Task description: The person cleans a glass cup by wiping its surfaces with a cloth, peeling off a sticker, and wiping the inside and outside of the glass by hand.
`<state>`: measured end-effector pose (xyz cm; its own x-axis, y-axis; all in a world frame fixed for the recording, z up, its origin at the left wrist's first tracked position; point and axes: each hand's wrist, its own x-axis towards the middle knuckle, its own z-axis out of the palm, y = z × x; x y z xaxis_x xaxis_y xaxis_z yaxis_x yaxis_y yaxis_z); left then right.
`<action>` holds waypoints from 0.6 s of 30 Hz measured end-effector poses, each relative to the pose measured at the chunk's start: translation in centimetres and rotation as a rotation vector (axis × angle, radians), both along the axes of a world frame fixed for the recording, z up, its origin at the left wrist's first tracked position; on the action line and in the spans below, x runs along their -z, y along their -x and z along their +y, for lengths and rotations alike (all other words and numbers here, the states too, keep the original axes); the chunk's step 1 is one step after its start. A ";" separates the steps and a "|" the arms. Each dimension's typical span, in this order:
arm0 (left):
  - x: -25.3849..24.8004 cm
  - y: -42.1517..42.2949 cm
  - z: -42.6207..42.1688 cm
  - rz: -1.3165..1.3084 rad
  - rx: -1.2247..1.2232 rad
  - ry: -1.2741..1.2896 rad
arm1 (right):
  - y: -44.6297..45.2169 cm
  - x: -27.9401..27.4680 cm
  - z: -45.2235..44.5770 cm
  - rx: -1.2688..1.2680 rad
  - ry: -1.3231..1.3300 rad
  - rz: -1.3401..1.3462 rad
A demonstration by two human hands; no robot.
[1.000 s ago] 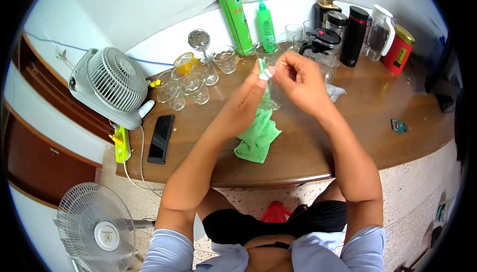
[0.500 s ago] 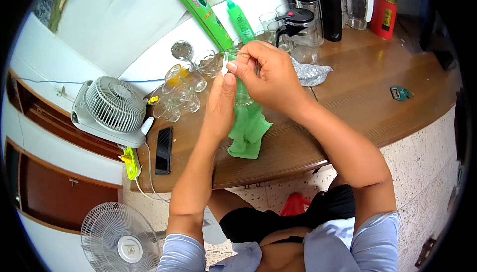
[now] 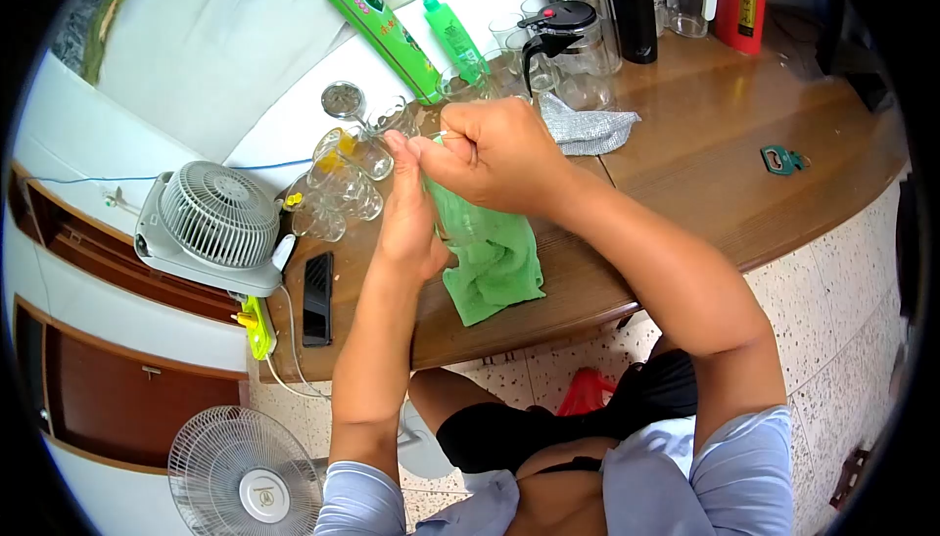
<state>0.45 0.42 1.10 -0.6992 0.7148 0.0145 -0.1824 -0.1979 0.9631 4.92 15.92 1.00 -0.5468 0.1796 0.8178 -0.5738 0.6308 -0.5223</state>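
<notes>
A clear glass vessel [image 3: 458,215] is between my hands, tilted above a green cloth [image 3: 493,281] on the wooden table. My left hand [image 3: 409,205] wraps the vessel's left side, with its thumb pointing up and its other fingers mostly hidden. Across the vessel's upper part, my right hand [image 3: 499,154] is closed in a fist, its thumb meeting the left fingertips. A tiny white bit shows beside the right knuckles; what the fist grips is hidden. Several upturned or lying glasses [image 3: 338,184] are left of my hands.
At the back stand a green spray can [image 3: 377,27], a green pump bottle [image 3: 455,37], a glass pot with black lid [image 3: 568,22], a black flask [image 3: 630,7] and a red tin [image 3: 739,2]. A phone [image 3: 318,298] and small fan [image 3: 220,213] are left. A bottle opener [image 3: 783,159] lies right.
My right hand has curled from a pinch into a fist and moved slightly left and down. The white strip between my fingers is now mostly hidden. The view has shifted slightly.
</notes>
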 end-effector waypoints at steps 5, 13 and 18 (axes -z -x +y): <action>-0.3 -1.2 0.7 -0.006 -0.026 0.040 | -0.1 -0.3 -0.2 0.216 -0.044 0.017; 0.7 -0.3 0.0 0.337 0.044 0.168 | 0.2 -0.8 1.1 0.291 0.039 -0.080; 0.6 0.5 -0.7 0.406 0.013 0.191 | 0.5 -0.4 1.1 0.285 -0.014 -0.045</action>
